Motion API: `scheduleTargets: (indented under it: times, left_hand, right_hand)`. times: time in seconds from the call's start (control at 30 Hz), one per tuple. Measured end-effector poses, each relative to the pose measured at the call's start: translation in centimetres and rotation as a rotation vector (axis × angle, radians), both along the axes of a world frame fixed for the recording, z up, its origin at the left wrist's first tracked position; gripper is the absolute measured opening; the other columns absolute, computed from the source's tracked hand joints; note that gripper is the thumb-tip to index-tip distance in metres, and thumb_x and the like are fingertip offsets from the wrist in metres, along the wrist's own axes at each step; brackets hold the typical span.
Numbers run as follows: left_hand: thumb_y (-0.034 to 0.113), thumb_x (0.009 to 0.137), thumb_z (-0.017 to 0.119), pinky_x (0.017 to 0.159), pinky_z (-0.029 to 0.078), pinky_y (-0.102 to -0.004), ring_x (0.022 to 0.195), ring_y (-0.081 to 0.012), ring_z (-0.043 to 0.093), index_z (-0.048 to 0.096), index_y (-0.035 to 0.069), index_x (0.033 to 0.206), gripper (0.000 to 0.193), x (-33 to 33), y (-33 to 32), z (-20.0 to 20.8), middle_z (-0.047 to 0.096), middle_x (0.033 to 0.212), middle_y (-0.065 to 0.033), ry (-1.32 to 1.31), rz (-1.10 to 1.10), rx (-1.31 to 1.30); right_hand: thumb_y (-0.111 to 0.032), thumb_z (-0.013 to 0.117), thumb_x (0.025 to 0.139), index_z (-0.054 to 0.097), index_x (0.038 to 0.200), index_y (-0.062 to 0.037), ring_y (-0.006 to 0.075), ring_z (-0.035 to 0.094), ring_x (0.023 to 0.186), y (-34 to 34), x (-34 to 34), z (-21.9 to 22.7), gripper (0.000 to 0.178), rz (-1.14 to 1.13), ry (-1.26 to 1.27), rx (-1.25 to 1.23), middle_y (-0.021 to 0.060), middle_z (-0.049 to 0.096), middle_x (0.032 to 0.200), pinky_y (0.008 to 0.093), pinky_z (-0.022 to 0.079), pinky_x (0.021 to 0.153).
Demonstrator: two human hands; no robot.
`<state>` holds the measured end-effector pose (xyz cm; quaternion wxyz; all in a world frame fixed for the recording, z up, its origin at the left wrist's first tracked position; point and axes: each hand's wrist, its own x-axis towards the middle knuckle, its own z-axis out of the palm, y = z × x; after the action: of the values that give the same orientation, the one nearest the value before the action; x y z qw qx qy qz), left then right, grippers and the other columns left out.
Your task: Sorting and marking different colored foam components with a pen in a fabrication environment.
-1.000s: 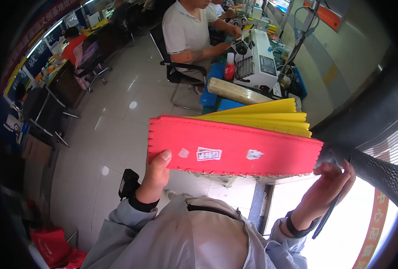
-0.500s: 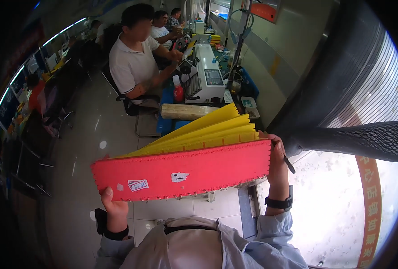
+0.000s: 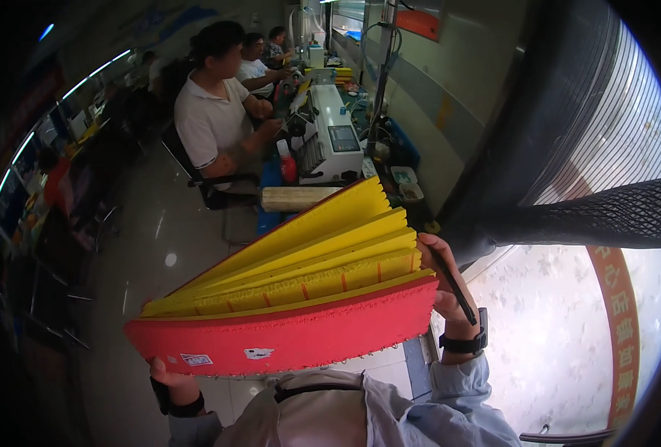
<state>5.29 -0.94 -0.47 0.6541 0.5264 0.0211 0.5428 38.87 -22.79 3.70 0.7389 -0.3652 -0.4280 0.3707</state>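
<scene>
Red and yellow, the book fans open, at seven o'clock of mid-view; the left hand grips its corner at eight o'clock; the right hand grasps its end at three, a black stick across that hand.

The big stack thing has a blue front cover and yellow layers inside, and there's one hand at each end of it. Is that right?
Almost! The front cover is red, not blue, as the head view shows. The layers inside are yellow, with the left hand at one end and the right hand at the other.
</scene>
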Motion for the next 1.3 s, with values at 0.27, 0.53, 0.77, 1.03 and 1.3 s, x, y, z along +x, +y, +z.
scheduleTargets:
  times: [0.27, 0.53, 0.77, 1.03, 1.3]
  left_hand:
    - [0.036, 0.076, 0.042, 0.094, 0.034, -0.0446, 0.117, -0.0324, 0.036, 0.016, 0.001, 0.133, 0.071, 0.6, -0.8, 2.7, 0.032, 0.130, -0.0184, -0.096, -0.120, 0.221]
    - [0.031, 0.080, 0.042, 0.099, 0.028, -0.0436, 0.121, -0.0314, 0.030, 0.010, 0.005, 0.134, 0.068, -0.8, -1.1, 2.5, 0.027, 0.133, -0.0183, -0.079, -0.115, 0.151]
    - [0.023, 0.084, 0.045, 0.101, 0.025, -0.0441, 0.126, -0.0281, 0.023, 0.010, 0.011, 0.135, 0.063, -1.4, -1.1, 3.5, 0.020, 0.137, -0.0131, -0.099, -0.262, 0.170]
    - [0.022, 0.078, 0.056, 0.100, 0.029, -0.0439, 0.122, -0.0283, 0.031, 0.014, 0.009, 0.133, 0.071, -1.1, -1.1, 2.3, 0.029, 0.133, -0.0132, -0.112, -0.230, -0.017]
    - [0.029, 0.081, 0.037, 0.100, 0.028, -0.0396, 0.121, -0.0258, 0.032, 0.018, 0.004, 0.133, 0.061, 0.0, 0.0, 1.5, 0.030, 0.133, -0.0120, -0.026, -0.255, 0.175]
  right_hand:
    - [-0.024, 0.076, 0.063, 0.013, 0.129, -0.0073, 0.0259, 0.021, 0.126, -0.7, -2.0, 1.2, 0.093, 0.016, -0.049, 0.070, 0.0156, 0.018, 0.136, 0.0346, 0.014, 0.102]
    - [-0.024, 0.081, 0.055, 0.016, 0.129, -0.0028, 0.0208, 0.029, 0.120, -1.0, -3.8, 2.7, 0.101, -0.151, -0.158, -0.054, 0.0122, 0.031, 0.127, 0.0295, 0.017, 0.101]
    - [-0.042, 0.081, 0.048, 0.022, 0.124, -0.0026, 0.0240, 0.032, 0.118, -1.0, -4.0, 2.2, 0.104, -0.241, -0.273, -0.071, 0.0149, 0.033, 0.125, 0.0321, 0.019, 0.100]
    - [-0.059, 0.058, 0.069, 0.025, 0.120, -0.0041, 0.0273, 0.043, 0.110, -0.3, -3.6, -0.4, 0.082, -0.257, 0.096, 0.279, 0.0210, 0.041, 0.119, 0.0359, 0.032, 0.095]
    - [-0.028, 0.061, 0.074, 0.028, 0.121, -0.0050, 0.0256, 0.034, 0.118, 1.0, -3.0, 0.6, 0.062, -0.431, 0.233, -0.048, 0.0156, 0.035, 0.127, 0.0341, 0.025, 0.099]
